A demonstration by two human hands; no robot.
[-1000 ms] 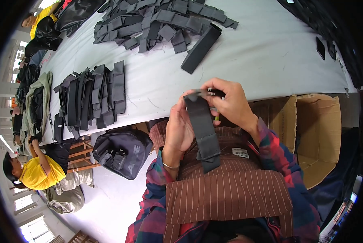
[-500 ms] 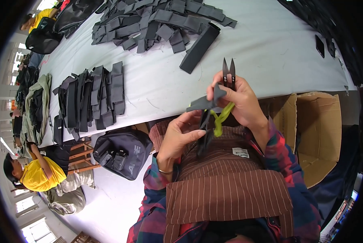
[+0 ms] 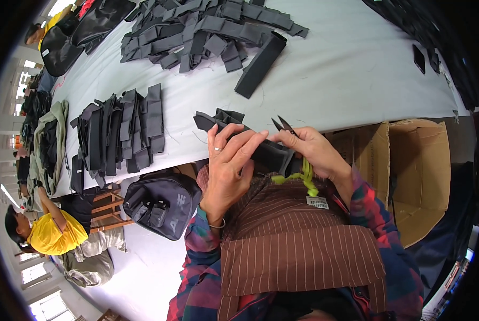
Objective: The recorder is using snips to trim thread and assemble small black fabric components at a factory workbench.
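Note:
In front of my apron, a bundle of dark grey fabric strips (image 3: pixel 271 154) stretches between my hands, its folded far-left end over the table edge. My left hand (image 3: pixel 230 174) grips it, fingers laid across the top and thumb below. My right hand (image 3: pixel 318 154) holds black thread snips (image 3: pixel 285 125), blades pointing up and left, while its fingers also touch the right end of the bundle. A knotted yellow-green cloth strip (image 3: pixel 308 181) dangles beneath that hand; where it is fastened is hidden.
Dark strips lie in a row (image 3: pixel 116 128) on the white-covered table (image 3: pixel 346 75), with a loose heap (image 3: pixel 196 32) beyond. A cardboard box (image 3: pixel 418 176) stands right, a black bag (image 3: pixel 162 203) below left. Someone in a yellow shirt (image 3: pixel 57 232) works at far left.
My left hand has moved up and forward over the strips, which now lie stretched toward the table. The snips have tipped leftward, and the yellow-green cloth has swung lower and right.

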